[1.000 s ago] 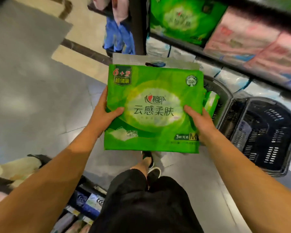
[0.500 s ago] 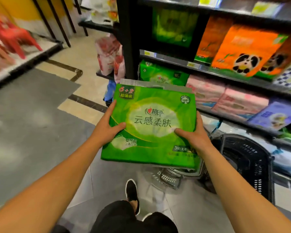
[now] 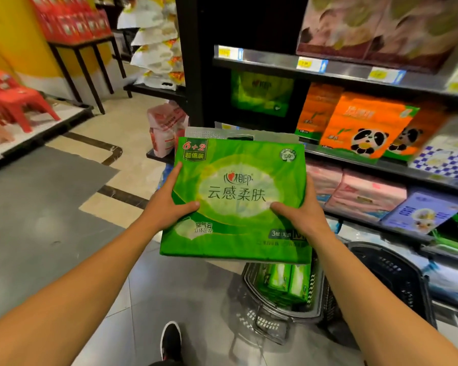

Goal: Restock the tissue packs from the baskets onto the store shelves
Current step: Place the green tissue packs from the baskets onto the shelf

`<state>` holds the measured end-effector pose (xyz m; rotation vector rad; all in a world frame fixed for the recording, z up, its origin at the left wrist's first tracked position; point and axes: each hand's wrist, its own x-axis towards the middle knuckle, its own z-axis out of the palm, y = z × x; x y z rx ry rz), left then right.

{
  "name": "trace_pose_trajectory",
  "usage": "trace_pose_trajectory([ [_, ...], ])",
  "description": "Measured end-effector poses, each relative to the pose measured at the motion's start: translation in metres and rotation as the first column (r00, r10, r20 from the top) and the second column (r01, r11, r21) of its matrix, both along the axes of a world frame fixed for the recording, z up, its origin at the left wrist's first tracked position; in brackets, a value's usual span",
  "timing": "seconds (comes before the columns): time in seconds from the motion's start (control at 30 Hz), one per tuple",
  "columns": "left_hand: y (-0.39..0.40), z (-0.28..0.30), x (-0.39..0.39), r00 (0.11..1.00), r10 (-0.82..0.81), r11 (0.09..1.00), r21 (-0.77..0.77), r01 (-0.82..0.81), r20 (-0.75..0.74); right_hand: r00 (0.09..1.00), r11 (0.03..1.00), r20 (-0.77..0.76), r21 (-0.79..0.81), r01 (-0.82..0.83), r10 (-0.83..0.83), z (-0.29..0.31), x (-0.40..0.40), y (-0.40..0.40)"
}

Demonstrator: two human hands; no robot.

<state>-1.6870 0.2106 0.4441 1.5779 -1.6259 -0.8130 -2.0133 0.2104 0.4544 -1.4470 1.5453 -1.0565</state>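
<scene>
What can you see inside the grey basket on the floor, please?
Green tissue packs lie inside the grey basket. The held green tissue pack covers its far end, so their number is unclear.

Hands raised green tissue pack toward shelves

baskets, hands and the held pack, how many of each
baskets: 2, grey one with green packs inside, black one beside it
hands: 2, left hand, right hand
held green pack: 1
total: 5
</scene>
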Motion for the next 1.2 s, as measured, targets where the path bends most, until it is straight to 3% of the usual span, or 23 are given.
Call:
trace_pose_trajectory([
  [0.17,-0.049,0.007,0.044,0.994,-0.023,1.000,-0.001,0.024,0.111,0.997,0.998,-0.067,-0.064,0.025,-0.029,0.011,0.045,-0.030],
  [0.4,-0.112,0.031,0.089,0.991,-0.005,0.987,-0.156,0.026,0.136,0.962,0.974,-0.179,-0.136,0.184,-0.207,0.027,0.119,-0.079],
  [0.57,-0.154,0.063,0.110,0.991,-0.022,0.973,-0.226,0.053,0.135,0.948,0.951,-0.164,-0.196,0.240,-0.274,0.049,0.144,-0.109],
  [0.77,-0.200,0.098,0.103,0.996,-0.048,0.954,-0.293,0.068,0.074,0.937,0.919,-0.105,-0.258,0.299,-0.334,0.087,0.146,-0.156],
  [1.2,-0.376,0.181,0.050,0.987,-0.087,0.923,-0.362,0.130,0.133,0.910,0.867,-0.108,-0.367,0.338,-0.401,0.171,0.090,-0.311],
])
